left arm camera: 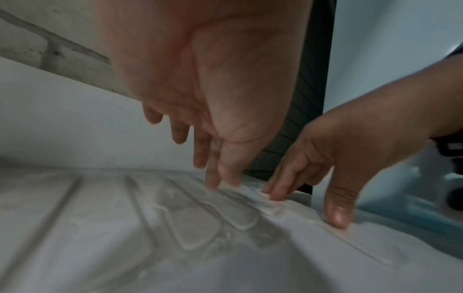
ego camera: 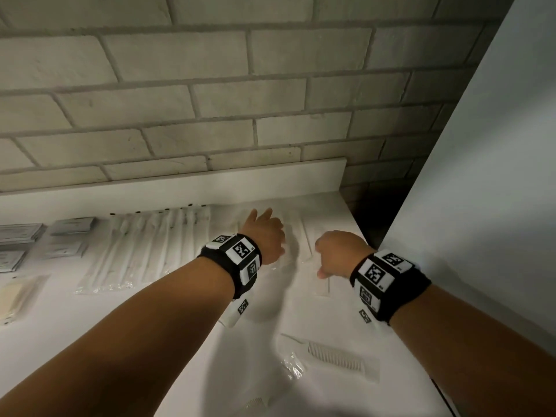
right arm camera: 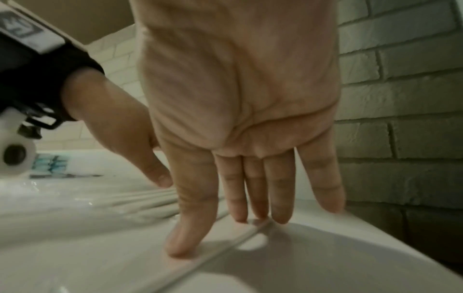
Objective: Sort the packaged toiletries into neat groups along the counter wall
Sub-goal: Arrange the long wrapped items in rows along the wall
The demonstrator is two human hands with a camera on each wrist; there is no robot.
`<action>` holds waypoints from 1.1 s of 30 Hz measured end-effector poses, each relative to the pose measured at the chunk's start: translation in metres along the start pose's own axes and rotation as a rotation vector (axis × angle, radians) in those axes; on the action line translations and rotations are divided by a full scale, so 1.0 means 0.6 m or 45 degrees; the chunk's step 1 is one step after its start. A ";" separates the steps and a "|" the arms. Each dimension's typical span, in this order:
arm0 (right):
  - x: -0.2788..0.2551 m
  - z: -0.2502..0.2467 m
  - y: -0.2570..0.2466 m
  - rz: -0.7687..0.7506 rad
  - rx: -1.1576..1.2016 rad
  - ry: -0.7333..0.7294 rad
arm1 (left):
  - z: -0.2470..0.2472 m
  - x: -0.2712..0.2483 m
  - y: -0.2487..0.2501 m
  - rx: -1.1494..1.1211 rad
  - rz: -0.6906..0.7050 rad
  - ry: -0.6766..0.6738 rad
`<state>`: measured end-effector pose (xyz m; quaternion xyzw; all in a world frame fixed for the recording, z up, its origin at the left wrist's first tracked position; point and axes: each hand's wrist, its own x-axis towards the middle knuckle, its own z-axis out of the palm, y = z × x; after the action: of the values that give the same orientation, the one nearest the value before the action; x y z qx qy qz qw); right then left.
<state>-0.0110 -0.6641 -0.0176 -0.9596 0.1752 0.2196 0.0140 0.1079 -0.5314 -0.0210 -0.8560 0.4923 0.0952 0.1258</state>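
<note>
White worktop (ego camera: 186, 350), set against a painted brick wall (ego camera: 210, 94), with a low white upstand (ego camera: 270, 179) along the back edge.

Left hand (ego camera: 264, 233): fingers straight and spread, tips pressing down on clear-wrapped packets (ego camera: 296, 236) in the far right corner of the worktop, close to the upstand. Right hand (ego camera: 337, 251): fingers straight, slightly fanned, tips touching the same flat packets just beside the left hand (left arm camera: 210, 83); thumb (left arm camera: 338, 208) planted on the wrapping. Neither hand pinches or lifts anything. In the right wrist view the right hand (right arm camera: 240, 99) rests fingertips on a long thin packet edge (right arm camera: 225, 243).

Wrapped toothbrushes (ego camera: 150, 245): a row laid side by side, left of the hands, running from the upstand toward the front.

Grey flat boxes (ego camera: 42, 236): several grouped at far left, near the upstand.

Pale sachet (ego camera: 15, 296): front left, apart from the boxes.

Wrapped white comb (ego camera: 334, 355): near the front, between the forearms, lying apart from the groups. A second wrapped comb (ego camera: 255, 404) shows partly at the bottom edge.

Black wristbands (ego camera: 234, 260) with printed markers on both wrists.
</note>
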 end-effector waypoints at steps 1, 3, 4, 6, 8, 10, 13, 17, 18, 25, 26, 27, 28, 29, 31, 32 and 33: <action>0.005 0.004 0.006 -0.002 0.004 0.012 | -0.003 0.002 0.006 -0.020 -0.011 0.067; 0.013 0.005 0.021 -0.005 0.034 0.025 | -0.011 0.007 0.023 -0.094 -0.053 0.159; 0.016 0.004 0.028 -0.009 0.048 0.020 | -0.013 0.011 0.034 -0.116 -0.073 0.146; 0.020 -0.001 0.037 -0.051 0.044 0.000 | -0.016 0.021 0.054 -0.116 -0.111 0.036; 0.025 -0.007 0.041 -0.109 0.002 -0.029 | -0.016 0.028 0.066 -0.092 -0.141 -0.050; 0.033 -0.013 0.043 -0.151 -0.030 -0.053 | -0.012 0.030 0.070 -0.096 -0.156 -0.057; 0.045 -0.020 0.043 -0.208 -0.044 -0.060 | -0.005 0.025 0.069 -0.137 -0.171 -0.021; 0.057 -0.025 0.041 -0.253 -0.079 -0.068 | -0.006 0.024 0.069 -0.137 -0.167 -0.002; 0.059 -0.027 0.040 -0.252 -0.079 -0.067 | -0.006 0.024 0.068 -0.138 -0.168 0.001; 0.045 -0.018 0.048 -0.205 0.328 0.055 | -0.004 0.027 0.066 -0.161 -0.169 0.012; 0.037 -0.022 0.049 -0.159 0.469 0.140 | -0.004 0.027 0.065 -0.160 -0.165 0.003; 0.025 -0.028 0.045 -0.115 0.558 0.230 | -0.004 0.027 0.063 -0.156 -0.159 -0.007; 0.010 -0.032 0.037 -0.086 0.571 0.304 | -0.003 0.026 0.062 -0.152 -0.152 -0.015; -0.010 -0.038 0.026 -0.087 0.531 0.333 | -0.003 0.024 0.061 -0.145 -0.146 -0.017; -0.058 -0.046 -0.005 -0.196 0.332 0.126 | -0.004 0.021 0.058 -0.140 -0.131 -0.011; -0.081 -0.045 -0.022 -0.272 0.199 -0.078 | -0.004 0.020 0.055 -0.150 -0.124 -0.017; -0.102 -0.041 -0.038 -0.329 0.063 -0.276 | -0.002 0.021 0.052 -0.169 -0.121 -0.029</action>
<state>-0.0443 -0.6249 0.0296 -0.9442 0.0532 0.3138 0.0845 0.0873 -0.5571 -0.0270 -0.8838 0.4421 0.1312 0.0789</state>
